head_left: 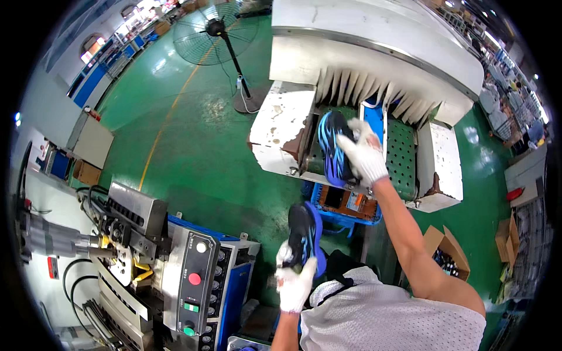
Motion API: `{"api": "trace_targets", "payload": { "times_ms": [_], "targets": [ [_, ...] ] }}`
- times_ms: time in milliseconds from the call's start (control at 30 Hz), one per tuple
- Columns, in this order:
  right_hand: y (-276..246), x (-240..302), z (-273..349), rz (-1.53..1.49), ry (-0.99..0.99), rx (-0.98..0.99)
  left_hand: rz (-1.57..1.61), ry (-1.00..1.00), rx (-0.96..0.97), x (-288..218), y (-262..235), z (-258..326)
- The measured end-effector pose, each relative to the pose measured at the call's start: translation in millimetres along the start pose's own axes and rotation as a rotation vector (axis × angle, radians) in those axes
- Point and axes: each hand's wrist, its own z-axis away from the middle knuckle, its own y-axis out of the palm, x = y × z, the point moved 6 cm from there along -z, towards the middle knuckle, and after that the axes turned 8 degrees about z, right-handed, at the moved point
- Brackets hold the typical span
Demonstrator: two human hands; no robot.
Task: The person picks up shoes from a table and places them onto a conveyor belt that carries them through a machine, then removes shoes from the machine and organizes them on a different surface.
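- Looking down from the head camera, the person's right hand (pixel 364 157), in a white work glove, is stretched forward to the grey conveyor machine (pixel 374 58), with the bare forearm running back toward the lower right.
- Its fingers are closed over a blue-and-black shoe (pixel 332 149), which stands on end at the machine's mouth, touching the green perforated belt (pixel 401 155) just below the row of hanging grey flaps (pixel 374 93).
- The left hand (pixel 295 284), also gloved in white, is held near the person's chest, fingers wrapped around the lower end of a second blue-and-black shoe (pixel 303 234) that points upward, clear of any surface.
- The two shoes are well apart, one at the machine and one close to the body.
- A blue crate (pixel 345 207) sits on the green floor (pixel 205 158) under the belt's front edge.
- To the lower left stands a press-type machine with a control panel (pixel 196 281) bearing white, red and green buttons.
- A pedestal fan (pixel 216 29) stands on the floor farther back, and an open cardboard box (pixel 448 251) lies at the right.
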Motion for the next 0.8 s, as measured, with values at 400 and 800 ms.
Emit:
{"api": "trace_targets", "payload": {
  "times_ms": [400,800],
  "targets": [
    [107,-75,-227,0.516,0.134,0.141,-0.492,0.658,0.105,-34,163,-174],
    [-31,31,-3,-0.358,-0.272,-0.101,-0.251,0.667,0.043,-80,135,-209]
  ]
}}
